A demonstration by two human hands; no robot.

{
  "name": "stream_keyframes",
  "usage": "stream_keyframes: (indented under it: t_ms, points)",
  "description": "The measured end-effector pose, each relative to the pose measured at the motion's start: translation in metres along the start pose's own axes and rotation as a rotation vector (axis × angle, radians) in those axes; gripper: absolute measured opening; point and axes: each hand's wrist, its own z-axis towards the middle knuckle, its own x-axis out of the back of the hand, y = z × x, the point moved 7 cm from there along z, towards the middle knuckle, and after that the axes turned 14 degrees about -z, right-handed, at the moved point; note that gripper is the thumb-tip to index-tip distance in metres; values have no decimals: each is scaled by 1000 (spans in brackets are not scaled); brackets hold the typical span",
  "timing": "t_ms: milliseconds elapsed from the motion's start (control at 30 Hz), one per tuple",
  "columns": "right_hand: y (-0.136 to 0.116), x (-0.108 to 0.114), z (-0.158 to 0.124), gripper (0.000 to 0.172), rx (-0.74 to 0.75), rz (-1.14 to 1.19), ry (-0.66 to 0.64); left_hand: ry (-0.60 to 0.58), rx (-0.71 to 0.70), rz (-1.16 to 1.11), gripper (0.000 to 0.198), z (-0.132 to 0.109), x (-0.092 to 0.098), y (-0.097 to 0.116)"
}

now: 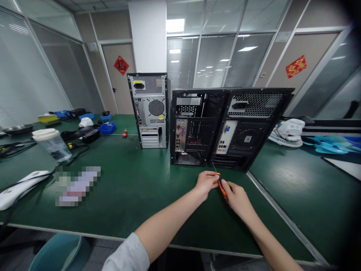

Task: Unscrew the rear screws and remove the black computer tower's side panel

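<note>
An orange and black screwdriver [222, 188] is in my right hand [236, 197], whose fingers are wrapped round its handle. My left hand [207, 183] pinches the front end of the handle, near the shaft. The thin shaft points away toward the lower left edge of a black computer case [255, 130]; whether the tip sits in a screw cannot be made out. Touching that case on its left stands another black computer case [199, 130], its back toward me. Farther left is a silver-backed computer tower [152, 113], also upright.
A second screwdriver [125, 132] lies near a blue tray [107, 128]. At left are a water bottle [53, 145], a white power strip [21, 186], cables and a blurred-out flat object [79, 186]. A white fan-like object [290, 131] and blue blades [328, 145] rest at right.
</note>
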Motion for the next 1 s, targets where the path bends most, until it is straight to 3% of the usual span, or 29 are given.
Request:
stream_keyframes:
  t_ms: [200,400,667,767,1000]
  points:
    - [8,-16,-3,51,-151,319,-173,10,-24,4,8,2,0,1]
    - [7,-25,-10,26,-351,710,-250,29,-59,21,9,1,-1,4]
    - [-6,-25,-13,7,-366,1038,-363,5,2,-54,10,-1,-4,-3]
    - [-6,-23,-15,13,-397,1083,-339,-32,69,-83,16,-3,-8,-6]
    - [-8,-20,-19,51,-452,1059,-300,-96,157,-89,29,-9,-15,-10]
